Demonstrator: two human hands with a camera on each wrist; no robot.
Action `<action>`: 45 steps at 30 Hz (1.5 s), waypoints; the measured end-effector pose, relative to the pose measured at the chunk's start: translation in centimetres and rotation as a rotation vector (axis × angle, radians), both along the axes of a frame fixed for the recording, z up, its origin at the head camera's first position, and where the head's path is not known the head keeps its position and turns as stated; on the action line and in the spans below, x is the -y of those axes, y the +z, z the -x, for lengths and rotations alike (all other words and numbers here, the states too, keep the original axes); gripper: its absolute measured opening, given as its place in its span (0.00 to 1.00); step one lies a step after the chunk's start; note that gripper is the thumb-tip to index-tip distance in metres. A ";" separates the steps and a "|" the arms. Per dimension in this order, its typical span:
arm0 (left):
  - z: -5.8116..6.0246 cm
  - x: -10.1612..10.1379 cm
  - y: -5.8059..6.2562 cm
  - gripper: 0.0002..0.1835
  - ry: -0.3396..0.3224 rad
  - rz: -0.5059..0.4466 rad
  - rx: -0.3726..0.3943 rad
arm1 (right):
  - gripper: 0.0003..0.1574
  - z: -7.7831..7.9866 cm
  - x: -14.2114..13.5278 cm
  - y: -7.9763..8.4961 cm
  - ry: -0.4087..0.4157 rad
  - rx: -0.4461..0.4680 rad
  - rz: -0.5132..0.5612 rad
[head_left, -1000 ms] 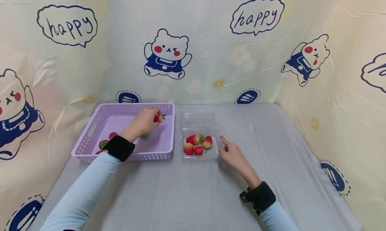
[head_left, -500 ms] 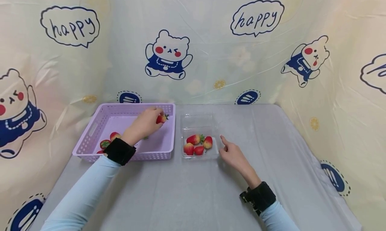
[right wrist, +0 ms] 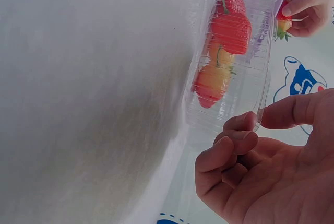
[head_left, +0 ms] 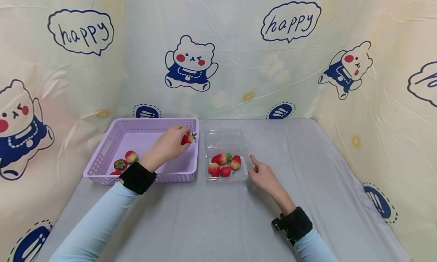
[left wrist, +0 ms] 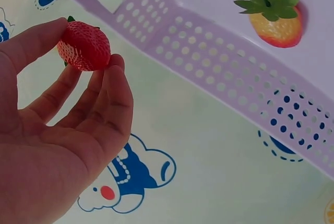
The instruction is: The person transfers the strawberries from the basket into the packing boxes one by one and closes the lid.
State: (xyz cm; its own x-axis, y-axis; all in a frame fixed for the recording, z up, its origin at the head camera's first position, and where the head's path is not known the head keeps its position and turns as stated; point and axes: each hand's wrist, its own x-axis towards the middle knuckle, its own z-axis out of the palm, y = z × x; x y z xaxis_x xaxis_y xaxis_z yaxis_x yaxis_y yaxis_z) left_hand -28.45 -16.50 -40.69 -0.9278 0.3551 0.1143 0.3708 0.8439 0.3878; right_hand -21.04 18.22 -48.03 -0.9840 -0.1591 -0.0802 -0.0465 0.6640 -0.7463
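Observation:
My left hand [head_left: 167,144] pinches a red strawberry [head_left: 187,139] with green leaves between thumb and fingertips, over the right side of a lilac basket [head_left: 195,152]. In the left wrist view, the thumb is on one side of the strawberry [left wrist: 84,46] and the fingers are on the other. Right of the basket is a clear plastic box [right wrist: 248,91] holding several strawberries [head_left: 219,158], its lid [head_left: 222,137] folded back. At the box's right side, my right hand [head_left: 264,176] pinches its edge, other fingers curled in the right wrist view.
More strawberries [head_left: 131,156] lie in the basket's front left part, some partly behind the left wrist. Grey cloth [head_left: 205,220] covers the table. A printed curtain [head_left: 239,64] stands behind and at both sides.
My left hand has moved right with the strawberry, toward the basket's right wall, uncovering more of the strawberries at the front left. My right hand and the plastic box stay in place.

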 end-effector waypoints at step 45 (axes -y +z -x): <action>-3.9 -5.2 -1.5 0.24 -0.191 0.017 -0.065 | 0.39 0.0 0.0 -0.1 0.005 -0.007 -0.002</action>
